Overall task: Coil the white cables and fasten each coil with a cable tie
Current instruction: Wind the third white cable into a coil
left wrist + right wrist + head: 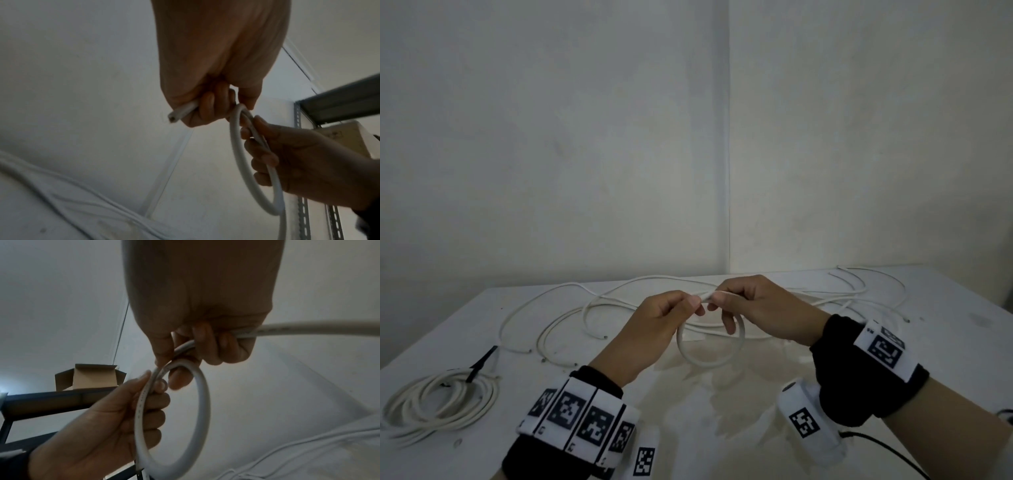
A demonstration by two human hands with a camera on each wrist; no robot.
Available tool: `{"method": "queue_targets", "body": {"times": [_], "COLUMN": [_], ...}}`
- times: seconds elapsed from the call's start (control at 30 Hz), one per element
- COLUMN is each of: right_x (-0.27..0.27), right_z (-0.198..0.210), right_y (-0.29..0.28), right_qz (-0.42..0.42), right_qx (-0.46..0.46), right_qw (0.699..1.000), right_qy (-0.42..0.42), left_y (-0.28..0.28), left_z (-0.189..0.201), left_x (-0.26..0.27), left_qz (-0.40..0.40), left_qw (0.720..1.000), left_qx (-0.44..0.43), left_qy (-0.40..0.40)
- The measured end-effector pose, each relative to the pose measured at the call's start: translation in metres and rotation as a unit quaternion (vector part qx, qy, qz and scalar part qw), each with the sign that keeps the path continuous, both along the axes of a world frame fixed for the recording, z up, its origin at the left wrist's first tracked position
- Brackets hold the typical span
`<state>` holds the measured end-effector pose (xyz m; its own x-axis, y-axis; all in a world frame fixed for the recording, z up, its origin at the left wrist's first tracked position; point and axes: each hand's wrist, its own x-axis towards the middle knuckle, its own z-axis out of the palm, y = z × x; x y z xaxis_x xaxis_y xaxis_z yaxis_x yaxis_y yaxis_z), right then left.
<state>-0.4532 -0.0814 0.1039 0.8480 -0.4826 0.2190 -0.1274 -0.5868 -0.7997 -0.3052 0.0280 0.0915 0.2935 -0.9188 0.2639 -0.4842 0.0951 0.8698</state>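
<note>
Above the middle of the table, both hands hold one white cable (710, 363) that hangs below them as a single small loop. My left hand (693, 303) pinches the cable near its cut end (174, 116), with the fingers curled round it. My right hand (717, 301) grips the same cable where the loop closes, and the rest of that cable (308, 327) runs off to the right. A finished coil (441, 401) lies at the table's front left with a black cable tie (482, 361) round it. Several loose white cables (619, 301) sprawl across the far side.
The white table (756, 411) stands in a corner between two pale walls. More loose cable (859, 284) lies at the far right. An open cardboard box (94, 378) sits on a dark metal shelf (41, 400) off to the side. A thin black wire (876, 442) trails from my right wrist.
</note>
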Motion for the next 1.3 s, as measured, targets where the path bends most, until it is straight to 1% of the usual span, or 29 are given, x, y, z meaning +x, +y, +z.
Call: {"method": "queue_targets", "body": {"times": [0.07, 0.17, 0.27, 0.4, 0.6, 0.67, 0.73, 0.8, 0.93, 1.03, 1.1, 1.13, 1.23, 1.3], "right_x": [0.001, 0.003, 0.005, 0.002, 0.002, 0.003, 0.002, 0.0, -0.001, 0.0, 0.0, 0.0, 0.0, 0.001], "right_z": [0.0, -0.005, -0.009, -0.012, -0.017, -0.017, -0.018, -0.021, -0.027, -0.028, -0.027, -0.027, -0.027, -0.029], "right_y": [0.001, 0.002, 0.004, 0.005, 0.006, 0.006, 0.003, -0.002, -0.006, -0.005, -0.005, -0.004, -0.004, -0.004], "right_qz": [-0.014, -0.04, -0.056, -0.065, -0.097, -0.099, -0.109, -0.117, -0.123, -0.129, -0.135, -0.137, -0.145, -0.153], "right_qx": [0.03, 0.064, 0.049, 0.05, 0.014, -0.002, -0.023, -0.034, -0.038, -0.041, -0.047, -0.049, -0.053, -0.06], "right_qw": [0.999, 0.997, 0.997, 0.997, 0.995, 0.995, 0.994, 0.993, 0.991, 0.991, 0.99, 0.989, 0.988, 0.986], "right_qy": [-0.006, -0.014, -0.007, 0.006, -0.008, -0.001, 0.003, 0.01, 0.025, 0.016, 0.001, -0.008, -0.027, -0.028], "left_y": [-0.003, -0.007, -0.008, -0.009, -0.01, -0.009, -0.006, 0.0, 0.008, 0.01, 0.011, 0.01, 0.006, 0.003], "left_z": [-0.002, -0.007, -0.012, -0.021, -0.022, -0.019, -0.016, -0.013, -0.01, -0.01, -0.011, -0.013, -0.02, -0.023], "left_x": [0.004, 0.007, 0.008, 0.011, 0.004, 0.002, 0.005, 0.008, 0.012, 0.013, 0.012, 0.011, 0.005, -0.001], "left_qz": [0.008, 0.028, 0.047, 0.07, 0.057, 0.065, 0.078, 0.075, 0.035, -0.002, -0.025, -0.028, -0.011, -0.024], "left_qw": [0.998, 0.988, 0.976, 0.972, 0.974, 0.981, 0.993, 0.996, 0.993, 0.983, 0.973, 0.971, 0.974, 0.963], "left_qx": [-0.01, -0.018, -0.042, -0.066, -0.061, -0.042, -0.001, 0.045, 0.098, 0.107, 0.098, 0.092, 0.075, 0.072], "left_qy": [-0.055, -0.152, -0.208, -0.215, -0.211, -0.179, -0.093, -0.003, 0.051, 0.15, 0.208, 0.22, 0.216, 0.257]}}
